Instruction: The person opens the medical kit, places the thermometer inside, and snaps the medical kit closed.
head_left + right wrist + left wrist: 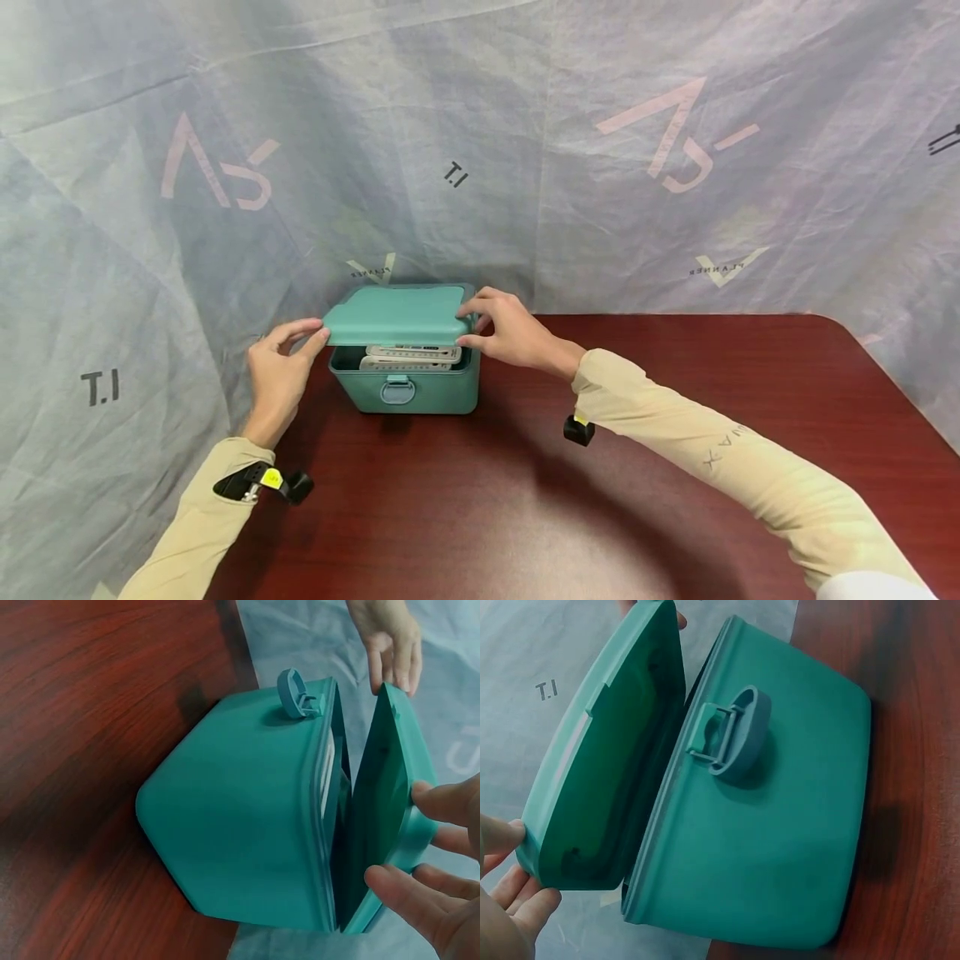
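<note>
A teal storage box (442,393) stands on the table with its lid (397,312) partly raised at the front. My left hand (279,371) pinches the lid's left front corner between thumb and fingers. At the opposite corner, my right hand (517,332) grips the lid, thumb at the front edge and fingers on top. Through the gap, flat white items with printed markings (412,357) show inside the box. A blue-grey ring latch (742,735) hangs on the front wall, unfastened from the lid. The box's deeper inside is hidden under the lid.
The dark red wooden table (675,417) extends to the right and toward me. Behind the box hangs a grey printed cloth (495,150), which also covers the left side. A black camera mount (258,482) is strapped at the left wrist.
</note>
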The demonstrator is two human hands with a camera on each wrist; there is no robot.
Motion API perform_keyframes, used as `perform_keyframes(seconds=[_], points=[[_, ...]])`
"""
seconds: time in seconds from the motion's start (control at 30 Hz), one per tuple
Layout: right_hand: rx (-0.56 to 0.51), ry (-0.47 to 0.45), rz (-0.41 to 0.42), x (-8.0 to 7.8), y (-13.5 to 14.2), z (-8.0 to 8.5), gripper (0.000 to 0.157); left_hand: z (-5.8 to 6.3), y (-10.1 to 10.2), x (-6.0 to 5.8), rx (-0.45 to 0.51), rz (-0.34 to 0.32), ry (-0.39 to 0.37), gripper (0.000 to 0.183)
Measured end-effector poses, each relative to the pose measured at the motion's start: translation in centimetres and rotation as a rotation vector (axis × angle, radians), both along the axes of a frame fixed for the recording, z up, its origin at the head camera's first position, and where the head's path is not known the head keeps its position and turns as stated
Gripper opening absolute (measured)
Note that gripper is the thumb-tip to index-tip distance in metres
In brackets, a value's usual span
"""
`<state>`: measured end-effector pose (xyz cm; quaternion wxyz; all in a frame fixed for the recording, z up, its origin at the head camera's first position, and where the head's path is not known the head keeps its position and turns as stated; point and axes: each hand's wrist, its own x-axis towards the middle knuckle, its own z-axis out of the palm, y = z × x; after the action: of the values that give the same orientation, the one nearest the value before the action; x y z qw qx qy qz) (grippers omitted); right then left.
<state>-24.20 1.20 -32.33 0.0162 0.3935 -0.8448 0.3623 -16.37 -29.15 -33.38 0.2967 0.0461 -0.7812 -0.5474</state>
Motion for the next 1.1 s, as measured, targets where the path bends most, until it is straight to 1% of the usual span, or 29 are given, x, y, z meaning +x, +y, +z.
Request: perform_keyframes(seconds=[0.13,0.27,0.33,0.47,0.57,0.67,0.77,0.87,0.97,1.1], points=[[0.002,-0.009,0.000,0.2,0.1,-0.5,0.034,-1.5,-0.7,-0.5,0.018,0.002,-0.006,0.024],[0.002,-0.002,0.009,0.4,0.1,-0.8,0.034,-2.2,-0.7,-0.3,0.033,-0.004,0.002,0.022],[0.005,0.004,0.013,0.5,0.1,-1.0,0.034,-2.2,-0.5,-0.1,0.037,-0.004,0.005,0.021],[0.011,0.013,0.010,0.6,0.0,-1.5,0.033,-1.5,0.3,0.9,0.030,-0.007,0.010,0.020],[0.009,0.022,0.014,0.8,0.0,-1.8,0.034,-1.5,0.5,1.4,0.030,-0.016,0.026,0.020],[0.000,0.037,0.020,0.8,0.0,-2.1,0.033,-1.9,0.7,1.5,0.029,-0.016,0.038,0.021],[0.005,0.057,0.027,0.9,0.0,-2.6,0.032,-2.5,0.8,1.5,0.061,-0.021,0.064,0.021],[0.024,0.068,0.038,1.1,0.1,-3.1,0.031,-3.0,1.1,1.7,0.090,-0.024,0.054,0.019],[0.031,0.075,0.036,1.4,0.2,-3.5,0.030,-3.3,1.6,2.0,0.116,-0.036,0.025,0.018],[0.040,0.115,0.013,1.8,0.1,-4.0,0.031,-3.7,1.9,2.6,0.088,-0.049,0.034,0.017]])
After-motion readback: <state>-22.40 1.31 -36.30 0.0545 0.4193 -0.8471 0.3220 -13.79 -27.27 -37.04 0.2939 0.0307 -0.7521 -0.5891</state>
